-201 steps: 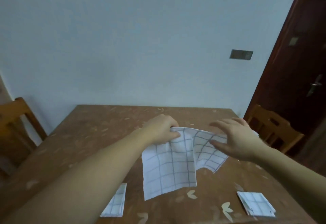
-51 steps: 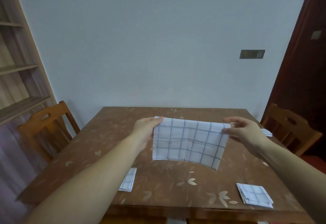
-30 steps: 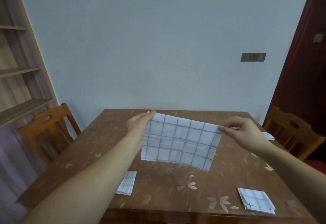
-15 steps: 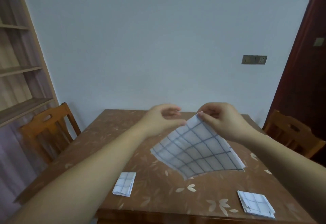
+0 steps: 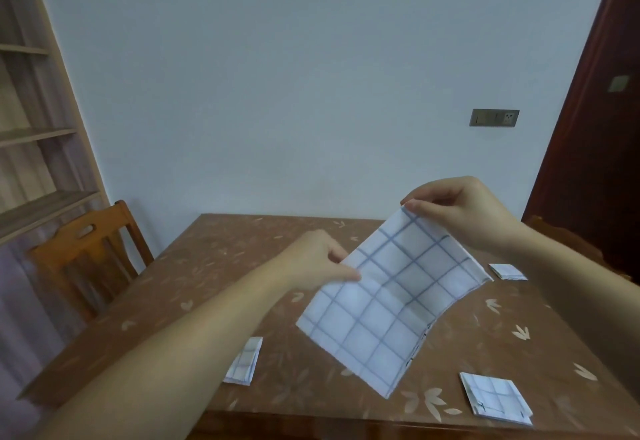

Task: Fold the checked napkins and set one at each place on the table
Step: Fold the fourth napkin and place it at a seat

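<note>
A white napkin with blue checks (image 5: 384, 297), folded over itself, hangs in the air above the brown table (image 5: 214, 266). My right hand (image 5: 460, 211) pinches its top corner, raised high. My left hand (image 5: 315, 259) pinches its left edge lower down. The napkin's bottom corner hangs free near the table's front. Three small folded napkins lie on the table: one at the front left (image 5: 244, 361), one at the front right (image 5: 495, 398), one at the right edge (image 5: 507, 271).
A wooden chair (image 5: 86, 252) stands at the table's left side, and another chair (image 5: 568, 235) shows behind my right arm. Wooden shelves (image 5: 31, 128) rise at the far left. A dark door (image 5: 602, 128) is at the right.
The napkin was stretched flat between both hands, then its two ends were brought together into a fold. Now my right hand has risen and my left has slid down the edge.
</note>
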{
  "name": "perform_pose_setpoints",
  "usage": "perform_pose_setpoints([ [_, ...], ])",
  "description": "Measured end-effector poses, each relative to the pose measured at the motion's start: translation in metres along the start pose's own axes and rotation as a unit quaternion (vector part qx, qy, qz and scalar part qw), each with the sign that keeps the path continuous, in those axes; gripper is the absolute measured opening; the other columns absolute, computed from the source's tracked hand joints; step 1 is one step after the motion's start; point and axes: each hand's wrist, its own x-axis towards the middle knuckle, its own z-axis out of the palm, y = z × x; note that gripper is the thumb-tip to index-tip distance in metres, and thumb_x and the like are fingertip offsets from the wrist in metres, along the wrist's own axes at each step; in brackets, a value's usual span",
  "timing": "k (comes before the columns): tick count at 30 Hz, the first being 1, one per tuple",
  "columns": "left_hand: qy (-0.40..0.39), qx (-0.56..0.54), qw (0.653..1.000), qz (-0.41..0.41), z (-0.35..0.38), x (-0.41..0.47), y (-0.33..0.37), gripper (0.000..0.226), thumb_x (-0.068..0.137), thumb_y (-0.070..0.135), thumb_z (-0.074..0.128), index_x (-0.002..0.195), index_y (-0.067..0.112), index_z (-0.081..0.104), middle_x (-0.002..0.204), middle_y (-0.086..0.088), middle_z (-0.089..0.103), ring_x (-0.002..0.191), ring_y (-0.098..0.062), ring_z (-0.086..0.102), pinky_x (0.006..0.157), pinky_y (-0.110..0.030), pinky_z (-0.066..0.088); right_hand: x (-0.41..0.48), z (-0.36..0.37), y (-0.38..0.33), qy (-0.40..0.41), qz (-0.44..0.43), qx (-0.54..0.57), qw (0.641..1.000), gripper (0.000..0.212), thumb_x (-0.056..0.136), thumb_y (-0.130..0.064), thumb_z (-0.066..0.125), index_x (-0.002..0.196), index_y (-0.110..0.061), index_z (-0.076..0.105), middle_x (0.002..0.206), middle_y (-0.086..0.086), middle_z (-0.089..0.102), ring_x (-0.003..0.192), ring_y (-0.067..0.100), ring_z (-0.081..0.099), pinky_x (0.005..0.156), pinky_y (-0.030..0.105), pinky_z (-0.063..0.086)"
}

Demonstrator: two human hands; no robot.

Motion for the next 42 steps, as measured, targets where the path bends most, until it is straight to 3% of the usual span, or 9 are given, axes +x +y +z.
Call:
perform_pose_setpoints([
  [2, -0.076, 0.075, 0.994, -0.021, -0.005, -0.004, -0.014, 0.041, 0.079, 0.028, 0.078, 0.046, 0.015, 0.056, 0.045, 0.004, 0.039, 0.045, -0.012, 0.033, 0.051, -0.027, 0.026, -0.001, -0.003, -0.001, -0.010, -0.002, 0.005, 1.000, 0.008, 0.087, -0.012, 0.071, 0.085, -0.013, 0.079, 0.085, -0.006, 0.077, 0.081, 0.002, 0.069, 0.076, 0.016, 0.051],
  [5, -0.153, 0.115, 0.981, -0.028, -0.006, -0.006, -0.018, 0.022, 0.081, 0.035, 0.075, 0.073, 0.015, 0.074, 0.061, 0.002, 0.062, 0.054, -0.012, 0.051, 0.056, -0.027, 0.040, -0.002, 0.005, -0.003, -0.041, -0.014, 0.000, 0.999, 0.007, 0.086, -0.012, 0.072, 0.085, -0.012, 0.079, 0.085, -0.010, 0.077, 0.079, -0.002, 0.069, 0.075, 0.011, 0.052],
  [12, -0.050, -0.067, 0.996, -0.020, 0.004, 0.003, 0.005, 0.026, 0.088, 0.035, 0.070, 0.079, 0.010, 0.074, 0.077, 0.003, 0.070, 0.068, -0.005, 0.062, 0.065, -0.022, 0.046, 0.004, 0.012, 0.000, -0.034, 0.038, 0.073, 0.996, 0.007, 0.083, -0.022, 0.075, 0.083, -0.015, 0.077, 0.074, -0.008, 0.074, 0.064, -0.002, 0.063, 0.060, 0.010, 0.046],
  [19, -0.025, -0.262, 0.962, -0.075, -0.006, -0.005, -0.015, 0.021, 0.090, 0.023, 0.067, 0.097, 0.004, 0.074, 0.100, -0.015, 0.074, 0.088, -0.023, 0.071, 0.084, -0.036, 0.056, -0.018, 0.008, 0.055, -0.329, 0.247, 0.036, 0.911, 0.043, 0.073, -0.018, 0.081, 0.112, -0.005, 0.070, 0.112, 0.014, 0.073, 0.105, 0.030, 0.069, 0.093, 0.038, 0.055],
  [22, -0.019, -0.304, 0.947, -0.099, -0.006, -0.007, -0.022, 0.023, 0.088, 0.025, 0.070, 0.098, 0.004, 0.074, 0.103, -0.015, 0.074, 0.094, -0.027, 0.071, 0.087, -0.035, 0.056, -0.020, 0.015, 0.063, -0.226, 0.277, 0.155, 0.921, 0.038, 0.078, -0.006, 0.074, 0.113, 0.006, 0.066, 0.115, 0.022, 0.069, 0.108, 0.037, 0.066, 0.096, 0.043, 0.053],
  [26, 0.032, -0.405, 0.907, -0.112, 0.000, -0.003, -0.028, 0.024, 0.088, 0.025, 0.069, 0.097, 0.003, 0.073, 0.101, -0.013, 0.075, 0.096, -0.027, 0.071, 0.091, -0.038, 0.055, -0.022, 0.030, 0.067, -0.089, 0.314, 0.390, 0.861, 0.036, 0.083, -0.032, 0.061, 0.106, -0.006, 0.069, 0.097, 0.013, 0.074, 0.087, 0.027, 0.070, 0.085, 0.040, 0.052],
  [31, 0.086, -0.399, 0.899, -0.157, 0.007, -0.001, -0.028, 0.029, 0.092, 0.028, 0.066, 0.099, 0.001, 0.071, 0.100, -0.012, 0.074, 0.087, -0.022, 0.071, 0.087, -0.039, 0.055, -0.034, 0.056, 0.070, -0.139, 0.314, 0.291, 0.893, 0.009, 0.084, -0.008, 0.069, 0.089, -0.005, 0.075, 0.099, 0.016, 0.074, 0.077, 0.023, 0.073, 0.076, 0.033, 0.060],
  [35, 0.088, -0.392, 0.899, -0.174, 0.010, -0.003, -0.032, 0.032, 0.089, 0.024, 0.069, 0.105, -0.004, 0.069, 0.104, -0.013, 0.074, 0.100, -0.026, 0.070, 0.096, -0.043, 0.053, -0.031, 0.055, 0.071, -0.074, 0.304, 0.305, 0.899, 0.022, 0.089, -0.011, 0.066, 0.106, 0.002, 0.070, 0.085, 0.010, 0.073, 0.068, 0.022, 0.068, 0.065, 0.031, 0.056],
  [42, 0.142, -0.386, 0.896, -0.166, 0.012, -0.004, -0.032, 0.016, 0.088, 0.013, 0.071, 0.099, 0.002, 0.072, 0.102, -0.011, 0.075, 0.092, -0.022, 0.072, 0.079, -0.029, 0.058, -0.033, 0.059, 0.073, -0.071, 0.298, 0.293, 0.906, 0.027, 0.089, -0.006, 0.064, 0.116, -0.006, 0.068, 0.110, 0.014, 0.074, 0.098, 0.032, 0.071, 0.082, 0.041, 0.057],
])
